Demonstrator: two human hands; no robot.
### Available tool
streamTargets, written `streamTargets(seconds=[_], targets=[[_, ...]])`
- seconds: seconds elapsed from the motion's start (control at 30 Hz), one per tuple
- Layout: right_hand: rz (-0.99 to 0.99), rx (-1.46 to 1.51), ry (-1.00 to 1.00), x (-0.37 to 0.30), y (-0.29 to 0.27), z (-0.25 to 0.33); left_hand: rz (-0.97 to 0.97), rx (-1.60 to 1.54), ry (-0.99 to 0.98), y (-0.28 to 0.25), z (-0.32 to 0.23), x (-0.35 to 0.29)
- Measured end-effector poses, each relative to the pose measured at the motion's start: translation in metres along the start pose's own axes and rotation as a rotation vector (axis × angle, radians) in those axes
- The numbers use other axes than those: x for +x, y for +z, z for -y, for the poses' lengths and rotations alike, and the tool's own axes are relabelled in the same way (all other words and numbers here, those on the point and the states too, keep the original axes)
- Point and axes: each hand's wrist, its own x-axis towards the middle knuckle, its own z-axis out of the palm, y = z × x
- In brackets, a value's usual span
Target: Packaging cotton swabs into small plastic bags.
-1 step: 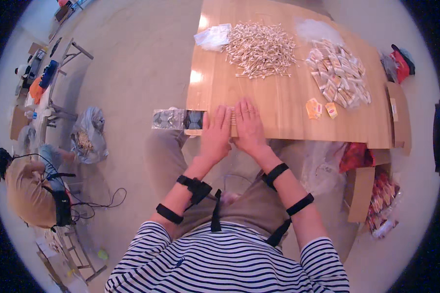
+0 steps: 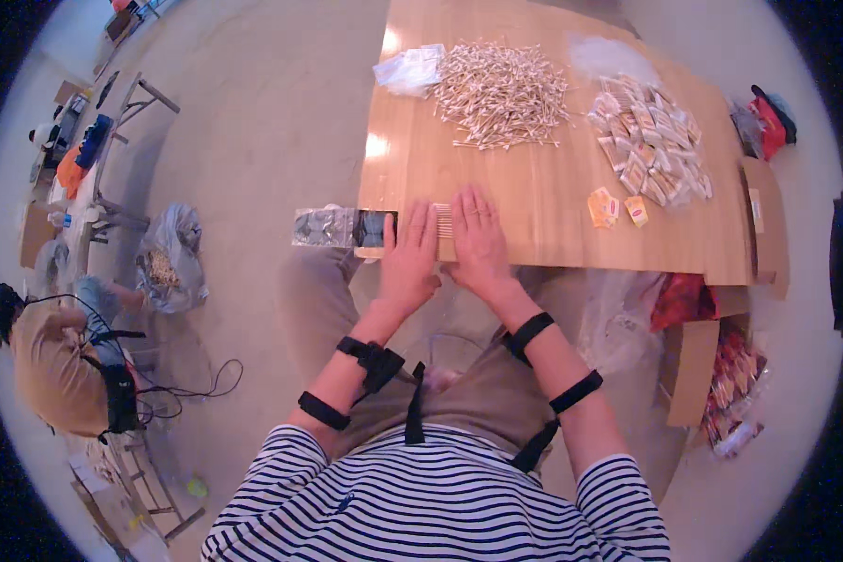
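Observation:
My left hand [image 2: 408, 258] lies flat at the near edge of the wooden table [image 2: 534, 206], fingers stretched out and pointing away from me. Beside it my right hand [image 2: 479, 242] rests the same way, fingers extended. In the narrow gap between them a small row of cotton swabs [image 2: 444, 221] lies lined up side by side, partly covered by the hands. Just left of my left hand is a clear plastic packet with dark contents [image 2: 372, 229], its right end close to my fingers. Farther back spreads a large heap of loose cotton swabs [image 2: 501, 94].
Back right lies a pile of small filled packets [image 2: 651, 140], with orange-and-white cards [image 2: 604, 208] near it. Clear plastic bags [image 2: 412, 68] lie at the far left corner. An open cardboard box [image 2: 693, 375] stands below right. At left, a person [image 2: 66, 375] sits beside a bag [image 2: 173, 262].
My hands have drawn slightly apart, so more of the swab row shows between them. The left hand has shifted a little to the left.

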Motion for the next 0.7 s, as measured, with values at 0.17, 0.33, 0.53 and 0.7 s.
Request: streamTargets(seconds=[0.17, 0.33, 0.53, 0.7], targets=[[0.015, 0.005, 0.0, 0.001, 0.001, 0.003, -0.027, 0.053, -0.024, 0.002, 0.004, -0.004], [0.016, 0.031, -0.039, 0.004, 0.007, 0.014, -0.102, 0.156, -0.003, 0.016, 0.009, -0.005], [-0.042, 0.017, -0.042, 0.004, 0.007, 0.015, -0.065, 0.037, -0.041, 0.002, 0.014, -0.013], [-0.078, 0.046, -0.033, 0.003, 0.007, 0.014, -0.103, -0.064, -0.087, -0.011, 0.022, -0.041]])
